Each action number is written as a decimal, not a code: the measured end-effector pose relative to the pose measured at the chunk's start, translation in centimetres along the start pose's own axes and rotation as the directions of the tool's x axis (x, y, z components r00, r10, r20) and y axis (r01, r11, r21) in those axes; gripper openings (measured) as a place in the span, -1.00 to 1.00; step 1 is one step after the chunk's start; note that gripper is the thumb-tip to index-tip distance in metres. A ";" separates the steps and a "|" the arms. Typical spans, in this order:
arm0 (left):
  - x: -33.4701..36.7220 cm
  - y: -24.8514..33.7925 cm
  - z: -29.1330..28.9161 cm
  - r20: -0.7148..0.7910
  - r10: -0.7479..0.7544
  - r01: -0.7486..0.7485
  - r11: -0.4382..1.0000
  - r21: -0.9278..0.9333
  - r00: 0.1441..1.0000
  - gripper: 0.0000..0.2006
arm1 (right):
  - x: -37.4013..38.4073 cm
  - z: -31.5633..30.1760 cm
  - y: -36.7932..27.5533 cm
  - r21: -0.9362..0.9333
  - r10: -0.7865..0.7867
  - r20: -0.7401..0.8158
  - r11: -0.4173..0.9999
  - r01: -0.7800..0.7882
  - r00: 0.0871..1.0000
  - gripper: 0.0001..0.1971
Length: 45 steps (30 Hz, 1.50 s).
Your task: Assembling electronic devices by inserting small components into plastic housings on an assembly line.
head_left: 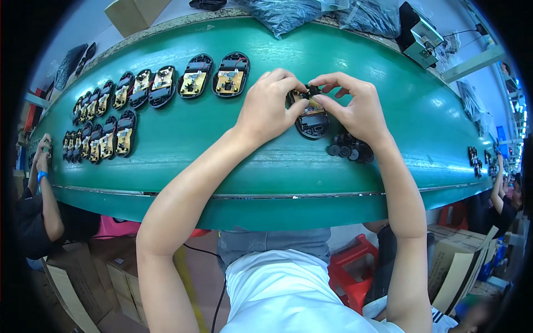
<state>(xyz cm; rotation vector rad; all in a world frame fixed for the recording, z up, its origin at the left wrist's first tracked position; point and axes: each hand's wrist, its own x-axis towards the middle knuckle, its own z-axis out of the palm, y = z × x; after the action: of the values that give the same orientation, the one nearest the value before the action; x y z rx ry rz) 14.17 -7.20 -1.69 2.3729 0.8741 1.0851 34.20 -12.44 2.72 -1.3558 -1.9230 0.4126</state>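
Note:
Before me on the green belt lies a black oval casing with a tan circuit board, like the lower half of a computer mouse (312,125). My left hand (265,105) closes on its left side, the thumb over the board and the fingers at the far edge. With thumb and index finger, my right hand (355,105) pinches a small black part (314,90) at the casing's far end; its exact shape is partly hidden by fingertips. Just below my right hand sits a cluster of small black wheels (351,149).
Two rows of similar mouse halves (161,86) stretch away to the left along the belt (233,155). Dark plastic bags (288,14) and a grey-black device (419,39) line the far edge. Other people's hands (43,155) work at both ends. A red stool (355,266) stands below.

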 end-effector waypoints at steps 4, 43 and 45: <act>0.0 -0.1 -0.3 0.058 -0.070 0.074 0.995 -0.071 0.996 -0.79 | 0.2 0.4 -0.9 -0.017 0.025 0.054 1.000 -0.024 0.998 -0.77; 1.0 1.7 -0.9 0.110 -0.127 0.145 0.972 -0.184 0.986 -0.85 | 0.5 -0.8 -0.5 0.213 0.314 0.195 0.911 -0.352 0.929 -0.78; 0.6 1.8 -1.2 0.097 -0.080 0.101 0.966 -0.238 0.992 -0.85 | 0.7 -0.7 0.1 0.216 0.288 0.216 0.918 -0.334 0.933 -0.79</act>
<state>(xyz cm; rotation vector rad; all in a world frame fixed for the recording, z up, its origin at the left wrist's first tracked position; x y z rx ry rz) 14.21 -7.98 0.36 2.1403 0.7647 0.9839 34.69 -11.89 3.34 -1.4990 -1.7220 0.9323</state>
